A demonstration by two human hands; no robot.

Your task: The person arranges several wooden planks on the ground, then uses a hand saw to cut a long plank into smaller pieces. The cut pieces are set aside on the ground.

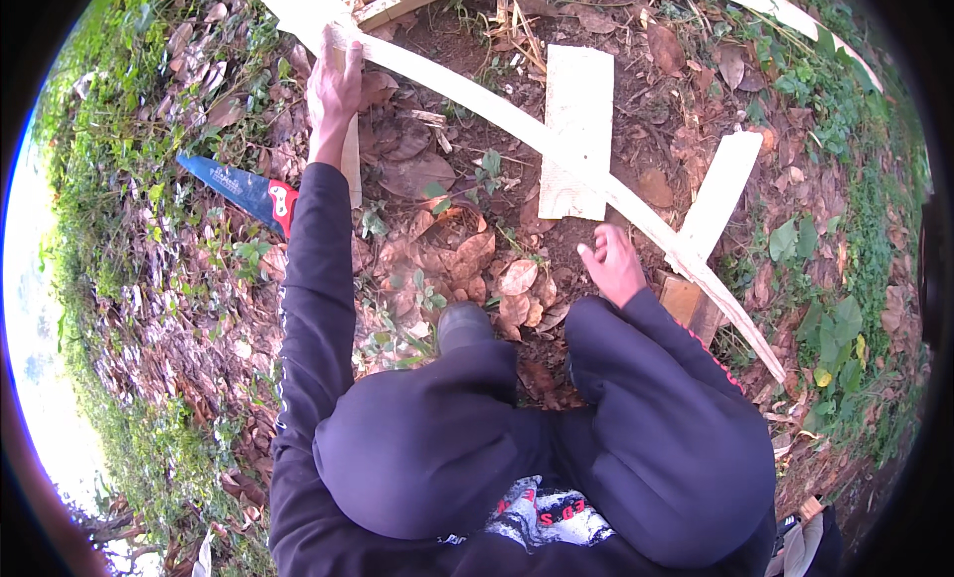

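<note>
A long, narrow wooden strip (487, 105) runs slantwise from the upper left to the lower right, across several shorter pieces of pale wood. At its upper left end my left hand (335, 92) grips it, arm stretched out. Part of that grip is hidden. Beneath the strip's middle lies a short wide board (576, 110), upright in the view. My right hand (614, 267) is just below this board, fingers loosely bent and apart, holding nothing. Another short board (723, 189) meets the strip on the right.
A handsaw (237, 191) with a blue blade and red handle lies left of my left forearm. A brown wood block (688, 307) sits near my right wrist. At the top right is another long pale strip (770, 8). Dry leaves and green plants cover the ground.
</note>
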